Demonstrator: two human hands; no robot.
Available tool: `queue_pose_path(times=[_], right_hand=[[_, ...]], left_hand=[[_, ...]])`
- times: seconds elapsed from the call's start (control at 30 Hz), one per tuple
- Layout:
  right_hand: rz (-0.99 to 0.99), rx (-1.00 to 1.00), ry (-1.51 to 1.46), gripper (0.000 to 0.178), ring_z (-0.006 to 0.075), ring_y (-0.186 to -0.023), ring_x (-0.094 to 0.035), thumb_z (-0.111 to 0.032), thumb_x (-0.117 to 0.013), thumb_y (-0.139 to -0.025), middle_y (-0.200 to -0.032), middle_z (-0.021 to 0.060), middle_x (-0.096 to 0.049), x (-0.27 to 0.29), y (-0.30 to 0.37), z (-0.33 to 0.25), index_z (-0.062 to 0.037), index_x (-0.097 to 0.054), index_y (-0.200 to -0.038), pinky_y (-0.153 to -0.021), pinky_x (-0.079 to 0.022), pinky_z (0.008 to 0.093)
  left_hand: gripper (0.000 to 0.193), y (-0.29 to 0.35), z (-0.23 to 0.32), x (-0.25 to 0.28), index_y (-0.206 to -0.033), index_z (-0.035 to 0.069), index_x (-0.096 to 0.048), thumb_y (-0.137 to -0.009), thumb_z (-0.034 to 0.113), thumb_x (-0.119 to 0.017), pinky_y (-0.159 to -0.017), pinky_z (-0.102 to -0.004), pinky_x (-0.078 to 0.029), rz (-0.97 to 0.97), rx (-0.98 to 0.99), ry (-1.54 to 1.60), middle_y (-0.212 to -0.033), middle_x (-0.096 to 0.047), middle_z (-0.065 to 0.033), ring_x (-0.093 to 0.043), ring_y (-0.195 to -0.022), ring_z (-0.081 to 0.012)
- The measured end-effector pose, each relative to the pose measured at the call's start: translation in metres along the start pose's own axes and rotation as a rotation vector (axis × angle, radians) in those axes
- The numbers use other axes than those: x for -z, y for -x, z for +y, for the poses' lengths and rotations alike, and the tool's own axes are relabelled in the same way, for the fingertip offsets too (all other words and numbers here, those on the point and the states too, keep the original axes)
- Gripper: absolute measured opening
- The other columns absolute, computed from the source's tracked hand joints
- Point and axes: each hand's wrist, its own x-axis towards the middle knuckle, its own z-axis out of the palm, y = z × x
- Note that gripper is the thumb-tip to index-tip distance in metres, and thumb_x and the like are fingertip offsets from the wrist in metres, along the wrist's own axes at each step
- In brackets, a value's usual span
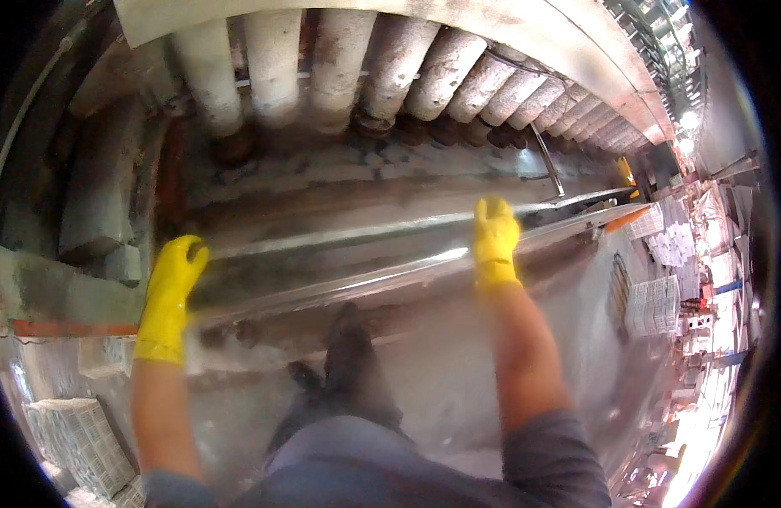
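Note:
Both my hands wear yellow rubber gloves. A long, shiny metal panel (348, 267) stretches across in front of me, with bright strips along its far and near edges. My left hand (179, 264) is closed at the panel's left end, thumb and fingers curled round its edge. Further right, my right hand (497, 233) is closed over the far bright edge, fingers bent down over it. What lies under the fingers is hidden. Past the panel runs a wet, dark trough (340, 182).
Thick, pale crusted rollers (340, 68) line up beyond the trough beneath a curved light rim (526, 34). A thin metal rod (546, 161) leans across it at right. White plastic crates (653, 305) are stacked to the right, others (82, 440) at lower left. My boots (348, 339) stand close to the panel.

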Motion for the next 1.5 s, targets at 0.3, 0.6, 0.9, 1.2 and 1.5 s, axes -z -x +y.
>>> queue_pose_path(times=[0.3, 0.6, 0.9, 1.2, 1.5], right_hand=[[0.158, -0.643, -0.232, 0.086, 0.0401, -0.143, -0.040, -0.047, -0.065, -0.093, -0.160, 0.0267, -0.028, -0.014, 0.016, -0.011, -0.0053, -0.029, -0.159, -0.116, -0.037, 0.0442], [-0.062, -0.567, -0.021, 0.069, 0.0448, -0.125, -0.053, -0.044, -0.067, -0.089, -0.136, 0.0357, -0.050, -0.018, 0.006, 0.011, 0.0053, -0.053, -0.137, -0.106, -0.046, 0.0485], [-0.031, -0.541, 0.007, 0.061, 0.0452, -0.122, -0.055, -0.043, -0.065, -0.090, -0.126, 0.0287, -0.062, -0.040, 0.011, 0.007, 0.0071, -0.059, -0.125, -0.104, -0.048, 0.0489], [0.003, -0.610, -0.051, 0.054, 0.0443, -0.122, -0.055, -0.036, -0.064, -0.091, -0.127, 0.0297, -0.063, -0.039, 0.014, 0.012, 0.0052, -0.059, -0.126, -0.105, -0.047, 0.0492], [0.027, -0.619, -0.129, 0.063, 0.0447, -0.129, -0.050, -0.036, -0.065, -0.091, -0.134, 0.0306, -0.057, -0.038, 0.017, -0.004, 0.0048, -0.053, -0.137, -0.110, -0.042, 0.0489]], left_hand=[[0.037, -0.007, -0.020, -0.004, -0.118, 0.004, -0.071, -0.089, 0.027, -0.074, -0.097, -0.0421, -0.051, 0.080, -0.030, 0.009, -0.118, -0.070, -0.0186, -0.068, -0.110, -0.0336], [0.036, -0.023, -0.053, -0.014, -0.117, 0.000, -0.070, -0.091, 0.025, -0.073, -0.090, -0.0397, -0.054, 0.102, -0.181, -0.055, -0.112, -0.073, -0.0188, -0.071, -0.101, -0.0307], [0.035, -0.024, -0.065, 0.000, -0.119, -0.001, -0.069, -0.093, 0.021, -0.072, -0.094, -0.0380, -0.053, 0.107, -0.179, 0.004, -0.114, -0.072, -0.0189, -0.070, -0.105, -0.0302], [0.035, -0.002, -0.067, 0.016, -0.121, 0.003, -0.070, -0.093, 0.022, -0.073, -0.099, -0.0416, -0.050, 0.086, -0.250, -0.099, -0.118, -0.071, -0.0179, -0.066, -0.111, -0.0339], [0.041, 0.009, -0.044, 0.016, -0.131, 0.000, -0.063, -0.094, 0.016, -0.073, -0.104, -0.0376, -0.047, -0.102, -0.192, 0.284, -0.124, -0.068, -0.0151, -0.064, -0.117, -0.0261]])
